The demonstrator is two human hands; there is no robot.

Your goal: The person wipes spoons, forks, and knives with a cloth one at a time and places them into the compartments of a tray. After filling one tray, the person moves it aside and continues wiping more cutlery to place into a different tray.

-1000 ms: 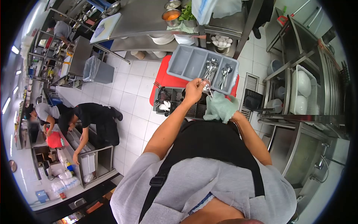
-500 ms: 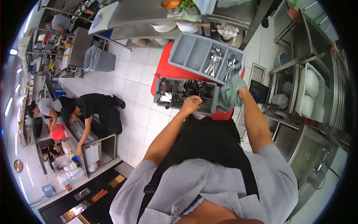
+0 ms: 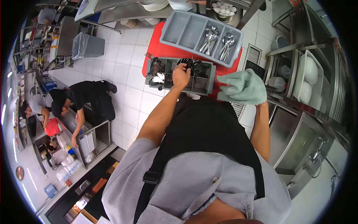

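Note:
My left hand (image 3: 181,76) reaches into the grey cutlery basket (image 3: 211,80), fingers bent together at a cluster of dark, shiny spoons (image 3: 197,66). What is between the fingertips is hidden. A pale green cloth (image 3: 244,87) hangs bunched over my right hand (image 3: 262,105), which grips it from below; most of its fingers are covered. White-ended utensils (image 3: 158,77) and several forks (image 3: 150,56) stand in the basket's left compartments. Beyond it lies a grey divided tray (image 3: 185,35), with shiny spoons (image 3: 209,39) and more cutlery (image 3: 226,46) in its right compartments.
Basket and tray rest on a red surface (image 3: 153,43). At the back are a steel shelf with stacked plates (image 3: 154,5) and a bowl of eggs (image 3: 225,10). Steel racks (image 3: 328,86) stand to the right. Two people (image 3: 87,99) bend over a counter at the left.
My left hand has moved from the basket's near edge up to the dark spoons. My right hand has drawn the cloth away from the tray and basket, to the right and toward me.

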